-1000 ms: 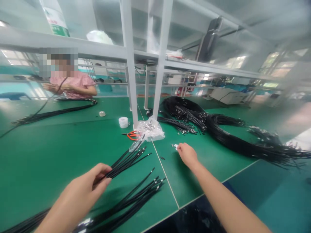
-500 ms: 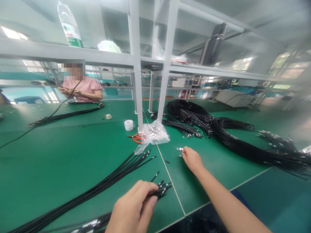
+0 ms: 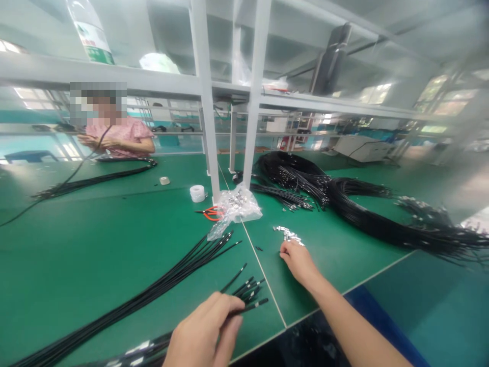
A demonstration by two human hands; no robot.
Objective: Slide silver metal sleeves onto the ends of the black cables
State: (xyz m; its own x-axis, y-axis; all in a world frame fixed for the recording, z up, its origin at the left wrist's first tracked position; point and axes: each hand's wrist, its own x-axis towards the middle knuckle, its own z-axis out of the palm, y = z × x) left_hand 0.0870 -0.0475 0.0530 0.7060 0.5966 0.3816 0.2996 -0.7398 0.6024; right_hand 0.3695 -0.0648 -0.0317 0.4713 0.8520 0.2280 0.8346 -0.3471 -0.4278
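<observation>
My left hand (image 3: 204,331) rests at the bottom centre with its fingers pinched on the ends of several black cables (image 3: 250,295) lying on the green mat (image 3: 95,255). A second fan of black cables (image 3: 179,270) stretches diagonally above it. My right hand (image 3: 298,260) reaches forward, fingertips touching a small heap of silver metal terminals (image 3: 287,234); what it grips I cannot make out.
A clear plastic bag of metal parts (image 3: 239,206), orange pliers (image 3: 209,213) and a white tape roll (image 3: 197,193) sit by the white frame posts (image 3: 208,102). A large black cable pile (image 3: 362,214) fills the right. Another person in pink (image 3: 118,136) works far left.
My left hand let go of the upper cable fan and dropped onto the nearer bundle's ends. My right hand drew back slightly, uncovering more of the terminal heap.
</observation>
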